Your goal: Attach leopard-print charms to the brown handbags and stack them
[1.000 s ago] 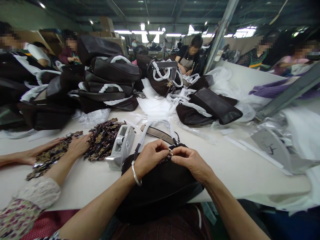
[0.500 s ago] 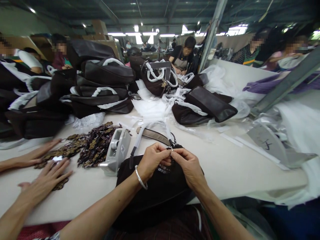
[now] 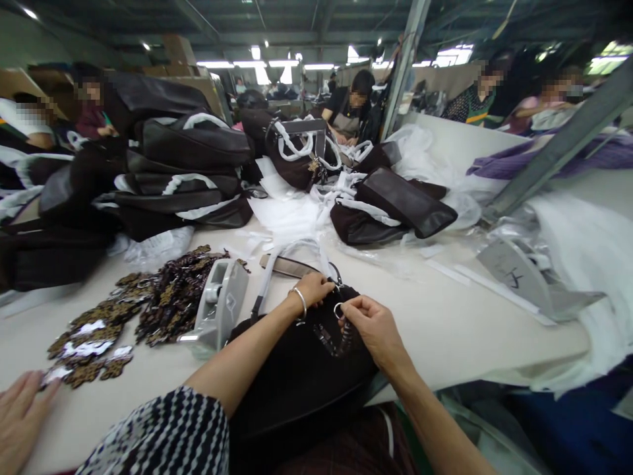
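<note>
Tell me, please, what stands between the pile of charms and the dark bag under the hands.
In the head view, a grey tape dispenser stands between the pile of charms and the dark bag.

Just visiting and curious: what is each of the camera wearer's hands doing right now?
Left hand: at the top of the dark bag; whether it grips anything cannot be told.
Right hand: closed, pinching a metal ring.

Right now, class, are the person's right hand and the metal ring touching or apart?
Touching. The head view shows the right hand pinching the metal ring at its edge, with the dark bag behind it.
</note>
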`<state>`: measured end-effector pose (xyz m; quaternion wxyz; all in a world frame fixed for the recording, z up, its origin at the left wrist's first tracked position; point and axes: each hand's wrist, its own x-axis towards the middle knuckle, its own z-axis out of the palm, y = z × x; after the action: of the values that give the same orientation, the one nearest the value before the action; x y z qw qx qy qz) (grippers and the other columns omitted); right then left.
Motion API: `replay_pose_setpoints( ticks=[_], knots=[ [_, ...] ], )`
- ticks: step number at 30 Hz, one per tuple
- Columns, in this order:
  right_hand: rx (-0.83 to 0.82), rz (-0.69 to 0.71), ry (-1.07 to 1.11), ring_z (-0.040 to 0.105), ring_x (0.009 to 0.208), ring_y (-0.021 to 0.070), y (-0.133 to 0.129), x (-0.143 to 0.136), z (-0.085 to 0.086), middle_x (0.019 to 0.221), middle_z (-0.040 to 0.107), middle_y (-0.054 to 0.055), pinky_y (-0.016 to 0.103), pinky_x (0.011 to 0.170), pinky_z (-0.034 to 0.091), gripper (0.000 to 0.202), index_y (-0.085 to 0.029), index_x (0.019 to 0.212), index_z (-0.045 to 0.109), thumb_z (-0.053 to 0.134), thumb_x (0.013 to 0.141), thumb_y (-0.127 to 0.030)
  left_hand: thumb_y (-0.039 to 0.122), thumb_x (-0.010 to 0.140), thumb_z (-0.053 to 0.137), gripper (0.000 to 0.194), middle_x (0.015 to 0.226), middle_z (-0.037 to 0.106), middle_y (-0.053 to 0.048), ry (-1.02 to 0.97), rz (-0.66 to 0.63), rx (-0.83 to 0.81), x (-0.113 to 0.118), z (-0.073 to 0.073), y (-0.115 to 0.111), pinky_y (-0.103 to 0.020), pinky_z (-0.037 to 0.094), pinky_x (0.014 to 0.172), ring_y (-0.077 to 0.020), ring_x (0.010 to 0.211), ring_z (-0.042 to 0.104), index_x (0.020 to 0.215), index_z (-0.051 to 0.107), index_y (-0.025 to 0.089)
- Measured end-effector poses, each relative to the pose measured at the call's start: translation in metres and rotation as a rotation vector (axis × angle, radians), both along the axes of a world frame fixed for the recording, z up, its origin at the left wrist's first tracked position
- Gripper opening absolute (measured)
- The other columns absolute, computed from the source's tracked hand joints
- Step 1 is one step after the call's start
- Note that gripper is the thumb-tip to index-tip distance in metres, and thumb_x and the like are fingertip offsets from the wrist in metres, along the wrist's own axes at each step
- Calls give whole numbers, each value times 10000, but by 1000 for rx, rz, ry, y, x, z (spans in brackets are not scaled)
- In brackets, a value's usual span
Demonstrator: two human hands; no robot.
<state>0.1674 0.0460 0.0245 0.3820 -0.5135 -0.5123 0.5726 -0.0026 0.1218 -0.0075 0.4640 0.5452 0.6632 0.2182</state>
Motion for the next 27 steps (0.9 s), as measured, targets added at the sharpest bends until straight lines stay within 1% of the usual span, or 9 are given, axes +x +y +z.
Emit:
replay_pose_setpoints(
  ticks=[2, 5, 7, 10, 13, 16, 19, 24, 27],
  knots=[
    [68, -19, -119, 586, 591, 158, 8, 3, 2, 659, 684, 30, 247, 555, 409, 246, -171, 722, 634, 657, 775, -410, 328, 745, 656, 217, 497, 538, 29, -70, 49, -1, 8, -9, 2, -190, 390, 418, -100, 419, 511, 657, 552, 160],
    [129, -63, -215, 561, 555, 150, 20, 4, -1, 619, 658, 7, 244, 525, 379, 219, -172, 769, 644, 656, 750, -389, 357, 777, 635, 239, 558, 525, 32, -233, 101, 7, 15, -14, -2, -167, 398, 439, -80, 477, 514, 709, 533, 152],
    [144, -92, -243, 526, 508, 139, 25, 3, -4, 572, 627, -15, 238, 494, 352, 212, -177, 785, 632, 656, 736, -382, 367, 780, 640, 241, 650, 551, 27, -342, 115, 31, 15, -13, -10, -164, 444, 507, -69, 553, 542, 769, 534, 150],
    [171, -98, -276, 491, 475, 128, 27, -1, -5, 536, 597, -27, 235, 473, 334, 191, -184, 723, 610, 637, 739, -372, 366, 725, 711, 292, 754, 588, 17, -585, 110, 94, 10, -8, -27, -192, 495, 624, -74, 647, 570, 845, 566, 143],
    [228, -70, -324, 525, 504, 138, 25, -7, -3, 553, 614, -20, 241, 501, 362, 171, -189, 701, 621, 613, 752, -352, 370, 681, 767, 359, 812, 622, -1, -776, 96, 145, 1, -4, -46, -212, 496, 677, -93, 703, 579, 905, 616, 133],
    [288, -48, -384, 579, 567, 153, 23, -13, -2, 613, 653, -11, 249, 561, 400, 146, -197, 708, 635, 587, 771, -320, 373, 696, 762, 372, 878, 644, -16, -814, 117, 143, -8, -2, -60, -225, 501, 702, -102, 731, 594, 955, 634, 139],
    [319, -28, -430, 603, 603, 155, 21, -19, -4, 654, 671, -13, 252, 604, 413, 136, -205, 708, 638, 568, 786, -292, 375, 708, 756, 364, 903, 649, -22, -848, 159, 128, -15, -5, -66, -235, 507, 723, -101, 729, 601, 961, 633, 144],
    [336, -34, -450, 617, 622, 157, 22, -25, -6, 666, 674, -16, 248, 613, 421, 136, -208, 715, 634, 567, 804, -286, 337, 732, 742, 350, 950, 651, -35, -890, 142, 138, -18, -13, -66, -242, 495, 769, -116, 785, 599, 1002, 636, 139],
    [374, 0, -481, 618, 632, 161, 23, -29, -10, 683, 675, -9, 256, 627, 426, 138, -213, 718, 629, 561, 817, -280, 311, 746, 724, 330, 943, 656, -34, -885, 150, 155, -17, -16, -64, -242, 487, 777, -125, 799, 599, 1010, 635, 135]
  ],
)
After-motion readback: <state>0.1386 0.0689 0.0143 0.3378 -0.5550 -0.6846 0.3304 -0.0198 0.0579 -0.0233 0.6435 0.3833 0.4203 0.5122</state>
